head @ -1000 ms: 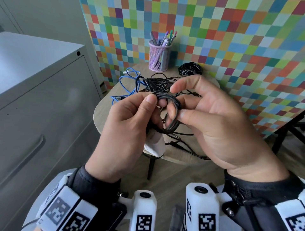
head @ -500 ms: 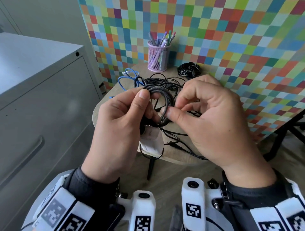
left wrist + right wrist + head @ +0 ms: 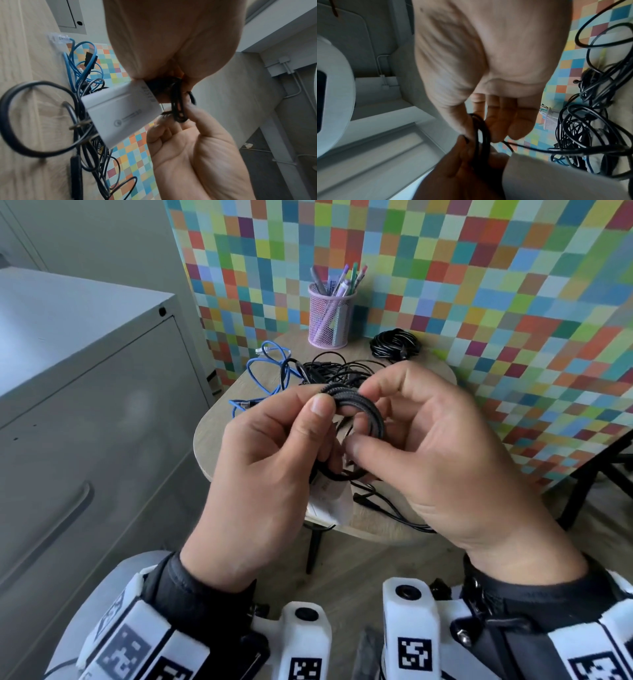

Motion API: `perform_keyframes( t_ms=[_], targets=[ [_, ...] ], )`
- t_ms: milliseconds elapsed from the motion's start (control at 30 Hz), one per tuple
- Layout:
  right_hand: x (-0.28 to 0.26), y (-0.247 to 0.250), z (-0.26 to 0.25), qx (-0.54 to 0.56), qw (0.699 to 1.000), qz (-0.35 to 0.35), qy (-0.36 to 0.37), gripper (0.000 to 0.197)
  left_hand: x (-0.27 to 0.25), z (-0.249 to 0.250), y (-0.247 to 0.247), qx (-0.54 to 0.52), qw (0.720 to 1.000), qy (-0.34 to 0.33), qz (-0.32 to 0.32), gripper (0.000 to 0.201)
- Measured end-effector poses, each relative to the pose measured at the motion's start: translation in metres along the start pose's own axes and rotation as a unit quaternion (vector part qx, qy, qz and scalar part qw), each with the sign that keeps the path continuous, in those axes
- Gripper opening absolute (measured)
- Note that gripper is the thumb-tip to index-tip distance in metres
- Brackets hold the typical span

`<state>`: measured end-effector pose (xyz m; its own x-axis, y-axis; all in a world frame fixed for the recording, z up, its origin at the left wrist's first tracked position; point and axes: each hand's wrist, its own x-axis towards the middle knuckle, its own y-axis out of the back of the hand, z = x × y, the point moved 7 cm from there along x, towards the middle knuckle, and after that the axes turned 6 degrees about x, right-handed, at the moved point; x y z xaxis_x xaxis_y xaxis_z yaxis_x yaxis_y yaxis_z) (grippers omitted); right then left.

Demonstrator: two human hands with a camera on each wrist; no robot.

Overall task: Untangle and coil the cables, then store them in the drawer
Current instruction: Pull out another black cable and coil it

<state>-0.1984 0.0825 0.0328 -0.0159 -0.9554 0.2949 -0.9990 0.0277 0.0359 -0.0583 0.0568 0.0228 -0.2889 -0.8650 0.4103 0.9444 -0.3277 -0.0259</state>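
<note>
Black braided cable (image 3: 356,409) coiled, held up; tangle (image 3: 329,371) apparently on table.

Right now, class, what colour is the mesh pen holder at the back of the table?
The pen holder is pale pink-lilac, clearest in the head view.

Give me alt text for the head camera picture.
Two hands, left hand and right hand, hold a small coil of black braided cable above a round wooden table strewn with tangled black and blue cables.
</note>
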Motion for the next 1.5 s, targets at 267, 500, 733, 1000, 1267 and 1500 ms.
perform_keyframes(
  t_ms=[267,500,733,1000,1267,1500],
  targets=[
    [-0.001,0.0,-0.002,-0.035,0.999,0.023,0.026,0.01,0.0,-0.002,-0.002,-0.031,0.999,0.01,-0.001,0.033],
    [0.003,0.023,-0.002,0.035,0.997,0.056,0.034,0.015,0.001,-0.003,0.001,-0.08,0.996,0.025,0.001,0.038],
    [0.003,0.018,0.01,0.033,0.991,0.126,0.013,0.014,-0.002,0.004,-0.015,-0.165,0.983,0.04,-0.067,0.042],
    [0.0,-0.008,0.004,0.08,0.997,-0.019,-0.012,0.034,0.003,-0.005,-0.002,-0.132,0.991,0.037,0.001,0.035],
    [0.001,0.002,0.005,0.035,0.998,0.051,-0.026,0.033,0.0,0.013,0.007,0.136,0.989,-0.034,0.049,0.03],
    [0.0,-0.006,0.006,0.235,0.97,-0.012,-0.066,0.028,0.004,0.01,0.008,0.174,0.984,-0.038,0.031,0.028]
  ],
)
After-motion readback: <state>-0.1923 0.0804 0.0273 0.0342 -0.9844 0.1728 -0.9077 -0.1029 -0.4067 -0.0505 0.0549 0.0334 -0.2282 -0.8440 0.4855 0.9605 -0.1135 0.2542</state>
